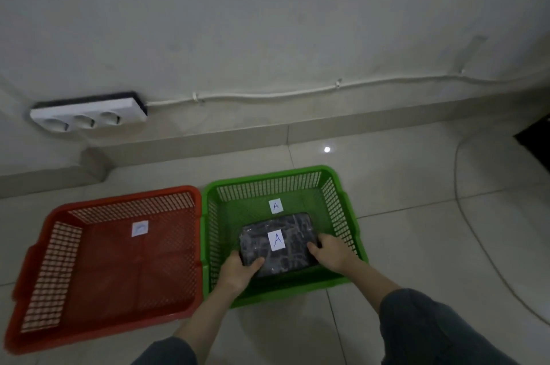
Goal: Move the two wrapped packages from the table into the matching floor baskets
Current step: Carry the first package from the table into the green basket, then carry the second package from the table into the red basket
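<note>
A dark wrapped package [293, 229] with a white label marked A lies low inside the green basket [342, 204], which carries its own A label on the floor of the basket. My left hand [238, 271] grips the package's near left corner. My right hand [330, 251] holds its right edge. Beside it on the left stands the red basket [41, 248], holding only a small white label with a blurred mark. No table and no second package are in view.
Both baskets sit side by side on pale floor tiles. A white power strip [89, 116] with three sockets is fixed low on the wall at the left, and its cable [268, 94] runs right along the wall. A thin cord [464, 210] curves across the floor at right.
</note>
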A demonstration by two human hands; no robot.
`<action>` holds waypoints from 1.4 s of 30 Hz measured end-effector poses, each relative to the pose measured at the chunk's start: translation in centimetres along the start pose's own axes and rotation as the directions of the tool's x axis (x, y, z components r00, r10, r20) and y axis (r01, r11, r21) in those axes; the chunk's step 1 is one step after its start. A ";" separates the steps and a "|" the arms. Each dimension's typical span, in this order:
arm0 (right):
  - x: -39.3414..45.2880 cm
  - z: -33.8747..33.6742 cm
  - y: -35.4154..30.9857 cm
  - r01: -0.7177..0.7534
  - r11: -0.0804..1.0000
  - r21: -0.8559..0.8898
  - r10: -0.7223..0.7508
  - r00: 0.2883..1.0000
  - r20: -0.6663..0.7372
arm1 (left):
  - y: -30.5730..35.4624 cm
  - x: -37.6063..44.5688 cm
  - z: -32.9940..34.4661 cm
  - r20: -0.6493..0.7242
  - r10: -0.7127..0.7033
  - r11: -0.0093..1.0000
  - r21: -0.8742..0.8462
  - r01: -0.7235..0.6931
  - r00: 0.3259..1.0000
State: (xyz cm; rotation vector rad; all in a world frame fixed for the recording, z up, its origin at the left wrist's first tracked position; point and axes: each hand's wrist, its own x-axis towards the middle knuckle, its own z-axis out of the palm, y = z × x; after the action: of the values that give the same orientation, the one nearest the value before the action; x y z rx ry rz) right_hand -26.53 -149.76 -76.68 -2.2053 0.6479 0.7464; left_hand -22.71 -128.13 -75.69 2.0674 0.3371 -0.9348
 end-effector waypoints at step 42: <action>-60.1 -25.3 -70.2 0.648 0.515 -0.561 -0.801 0.598 -0.044 | 28.4 -65.8 -63.2 -0.658 0.361 0.804 0.578 0.137 0.661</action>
State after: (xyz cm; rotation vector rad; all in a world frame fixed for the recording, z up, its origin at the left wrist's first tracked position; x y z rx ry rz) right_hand -16.68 -111.63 10.63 -2.7541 -0.4694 0.0931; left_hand -21.41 -91.33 12.46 2.9785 0.3454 0.0022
